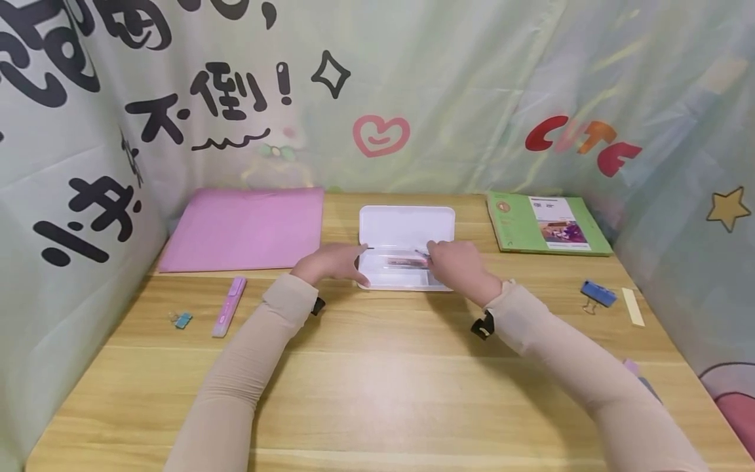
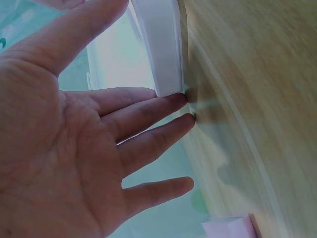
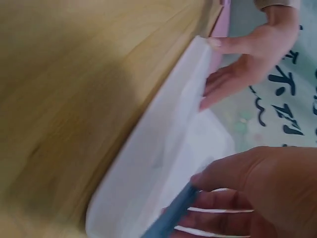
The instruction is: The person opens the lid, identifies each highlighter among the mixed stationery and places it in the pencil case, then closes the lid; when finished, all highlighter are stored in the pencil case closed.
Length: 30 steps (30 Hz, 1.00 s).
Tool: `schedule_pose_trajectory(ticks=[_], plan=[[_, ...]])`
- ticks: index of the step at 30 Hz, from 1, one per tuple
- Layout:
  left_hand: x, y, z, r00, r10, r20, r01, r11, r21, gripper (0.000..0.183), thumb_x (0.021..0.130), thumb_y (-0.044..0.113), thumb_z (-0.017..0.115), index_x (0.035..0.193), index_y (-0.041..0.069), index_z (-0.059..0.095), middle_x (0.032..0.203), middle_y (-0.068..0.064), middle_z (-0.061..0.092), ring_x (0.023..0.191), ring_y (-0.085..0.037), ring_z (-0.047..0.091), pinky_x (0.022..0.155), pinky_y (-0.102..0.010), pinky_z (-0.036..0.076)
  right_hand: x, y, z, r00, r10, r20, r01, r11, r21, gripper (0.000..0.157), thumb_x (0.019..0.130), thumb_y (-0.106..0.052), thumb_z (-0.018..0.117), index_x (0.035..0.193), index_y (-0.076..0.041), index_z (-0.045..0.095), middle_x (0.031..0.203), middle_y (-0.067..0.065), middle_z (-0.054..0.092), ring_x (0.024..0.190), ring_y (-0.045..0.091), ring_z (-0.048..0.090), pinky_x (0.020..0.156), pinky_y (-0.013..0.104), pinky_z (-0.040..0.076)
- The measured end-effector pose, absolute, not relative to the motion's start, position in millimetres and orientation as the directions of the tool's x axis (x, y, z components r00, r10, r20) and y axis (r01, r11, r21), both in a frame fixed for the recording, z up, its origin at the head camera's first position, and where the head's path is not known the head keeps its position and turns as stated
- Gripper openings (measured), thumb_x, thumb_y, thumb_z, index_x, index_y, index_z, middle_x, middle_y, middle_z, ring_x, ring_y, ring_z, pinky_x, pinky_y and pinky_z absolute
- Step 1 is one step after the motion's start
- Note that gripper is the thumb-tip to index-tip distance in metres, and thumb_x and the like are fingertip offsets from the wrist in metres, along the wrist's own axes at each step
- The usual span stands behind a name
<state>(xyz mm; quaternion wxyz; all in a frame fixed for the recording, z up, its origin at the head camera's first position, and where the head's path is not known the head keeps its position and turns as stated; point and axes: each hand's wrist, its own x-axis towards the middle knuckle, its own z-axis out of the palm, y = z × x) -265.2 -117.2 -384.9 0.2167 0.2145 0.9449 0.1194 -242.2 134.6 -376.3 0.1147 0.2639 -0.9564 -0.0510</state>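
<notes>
A white pencil case [image 1: 389,279] lies with its lid [image 1: 407,226] raised at the back. Slender items with a reddish streak [image 1: 407,262] lie inside it. My left hand [image 1: 337,261] is at the case's left end, thumb by the front corner. In the left wrist view its straight fingers [image 2: 153,146] touch that end. Over the right part of the case, my right hand [image 1: 463,267] pinches a blue-grey pen [image 3: 171,213] between thumb and fingers. The pen slants down toward the case in the right wrist view, and its lower end runs out of frame.
A pink folder [image 1: 248,229] lies back left, a green book [image 1: 548,223] back right. At left are a purple box-cutter-like stick [image 1: 229,307] and a teal binder clip [image 1: 183,320]. A blue binder clip [image 1: 598,293] and a cream strip [image 1: 633,307] lie at right. Printed curtains border the table.
</notes>
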Motion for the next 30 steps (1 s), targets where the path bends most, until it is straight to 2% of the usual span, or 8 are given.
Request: schedule_pose_trajectory(ticks=[6,13,19,23,26,30], plan=[[-266,-117,-386,-0.813,0.461,-0.355,0.358,0.877,0.32,0.093,0.066,0.057,0.063,0.139,0.019,0.02,0.136,-0.002,0.032,0.111,-0.02,0.041,0.087,-0.039,0.034,-262,120,-391,-0.766,-0.593,0.247,-0.559,0.805,0.198,0.016,0.081,-0.022,0.057,0.071,-0.009,0.054,0.056,0.001,0.046,0.047,0.018,0.044,0.037,0.032,0.034],[-265,-117,-386,-0.815,0.452,-0.363,0.346,0.882,0.321,0.093,0.066,0.057,0.063,0.139,0.019,0.02,0.136,-0.001,0.032,0.113,-0.02,0.04,0.087,-0.039,0.034,-265,113,-398,-0.747,-0.629,0.213,-0.58,0.775,0.252,0.008,0.079,-0.012,0.054,0.079,-0.006,0.06,0.066,0.005,0.051,0.059,0.02,0.044,0.041,0.031,0.037],[-265,-116,-385,-0.816,0.452,-0.36,0.349,0.882,0.316,0.092,0.067,0.056,0.063,0.139,0.019,0.02,0.136,-0.002,0.033,0.103,-0.017,0.044,0.083,-0.037,0.037,-262,114,-402,-0.752,-0.633,0.181,-0.59,0.77,0.242,0.014,0.079,-0.007,0.051,0.085,-0.006,0.063,0.074,0.006,0.052,0.064,0.021,0.044,0.048,0.031,0.039],[-265,-116,-386,-0.817,0.45,-0.36,0.346,0.882,0.319,0.093,0.066,0.057,0.063,0.139,0.019,0.02,0.136,-0.002,0.033,0.1,-0.016,0.045,0.081,-0.037,0.038,-257,121,-401,-0.759,-0.628,0.17,-0.596,0.776,0.208,0.015,0.078,-0.006,0.052,0.089,-0.005,0.062,0.076,0.007,0.052,0.065,0.02,0.044,0.049,0.03,0.039],[-266,-117,-386,-0.816,0.451,-0.362,0.348,0.883,0.316,0.093,0.066,0.058,0.063,0.139,0.02,0.02,0.136,-0.001,0.033,0.101,-0.016,0.045,0.081,-0.036,0.038,-252,131,-397,-0.775,-0.607,0.178,-0.582,0.794,0.176,0.011,0.076,-0.008,0.057,0.086,-0.005,0.061,0.072,0.006,0.051,0.063,0.021,0.043,0.051,0.03,0.038],[-267,-117,-387,-0.815,0.449,-0.365,0.343,0.883,0.319,0.092,0.066,0.057,0.063,0.139,0.021,0.019,0.136,-0.001,0.032,0.109,-0.018,0.041,0.085,-0.038,0.035,-240,150,-387,-0.838,-0.515,0.183,-0.494,0.857,0.149,0.006,0.076,-0.009,0.058,0.079,-0.004,0.058,0.067,0.008,0.05,0.061,0.023,0.046,0.049,0.032,0.039]])
